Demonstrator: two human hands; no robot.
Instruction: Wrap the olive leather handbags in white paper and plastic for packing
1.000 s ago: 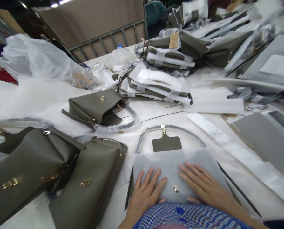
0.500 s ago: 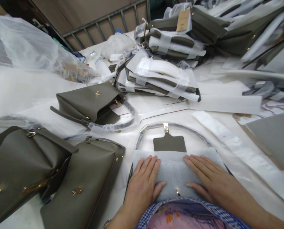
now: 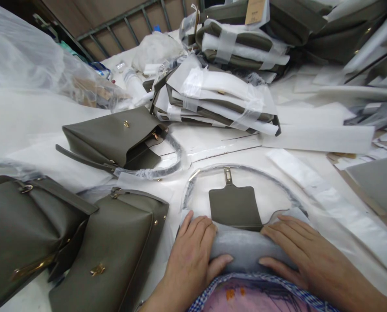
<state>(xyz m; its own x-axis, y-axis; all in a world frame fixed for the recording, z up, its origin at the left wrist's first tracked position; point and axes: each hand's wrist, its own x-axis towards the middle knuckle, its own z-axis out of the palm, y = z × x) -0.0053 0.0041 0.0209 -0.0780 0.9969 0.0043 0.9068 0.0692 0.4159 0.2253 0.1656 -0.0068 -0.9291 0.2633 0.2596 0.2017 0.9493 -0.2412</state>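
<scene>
In front of me lies an olive-green handbag, its near side covered by a pale translucent sheet [image 3: 245, 245] that now bulges and curls. Beyond the sheet the bag's flap [image 3: 234, 206] shows, with a gold clasp plate [image 3: 227, 175] at its tip. A wrapped handle [image 3: 261, 173] arches behind it. My left hand [image 3: 195, 249] grips the bag's left part through the sheet, fingers bent over the top edge and thumb on the near side. On the right part, my right hand [image 3: 297, 249] has the same grip. The bag's lower part is hidden by my clothing.
Two olive handbags [image 3: 115, 242] [image 3: 34, 221] stand at the left, and another bag [image 3: 105, 136] lies behind them. Bags wrapped in white sheets [image 3: 219, 97] are piled at the back. A white strip [image 3: 336, 212] and a grey board [image 3: 378, 182] lie at the right.
Both hands have gone from lying flat on the sheet to gripping. The sheet has buckled towards me, uncovering more of the flap. The view has shifted slightly.
</scene>
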